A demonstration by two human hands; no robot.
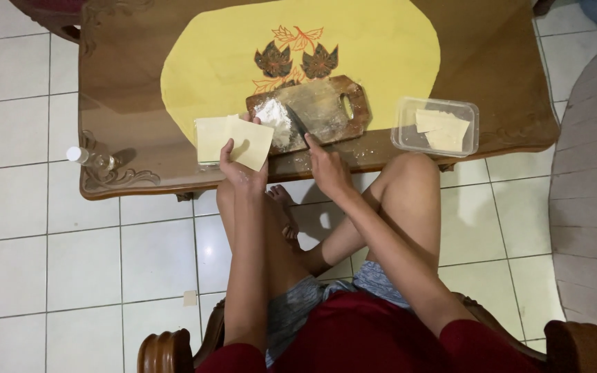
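head view, looking straight down at a seated person, legs crossed, in front of a low wooden table (492,103) with a glass top.

left hand (242,169): raised just above the near table edge, fingers and thumb pinched on a pale yellow square sheet (250,141), thin and flat, like a dough wrapper. the sheet is tilted as a diamond. it overlaps a stack of similar sheets (210,138) lying at the near edge of the table, just left of the hand.

right hand (327,169): closed around the handle of a knife (300,126). the dark blade runs up and left from the hand onto a wooden cutting board (326,103). the blade tip lies beside a small heap of white flour (274,119) on the left part of the board; cannot tell whether it touches the heap. the handle itself is hidden in the fist.

the board has a handle slot at its right end and sits on a yellow oval mat (381,48) printed with dark leaves and an orange vine. loose white dust lies on the glass near the board's front edge.

right of the board, apart from it: a clear plastic box (401,135), no lid, holding a few more pale sheets.

far left edge of the table: a small clear bottle (91,159) with a white cap, lying on its side.

floor: white tiles (70,262). a carved wooden chair arm (164,352) shows at the bottom.
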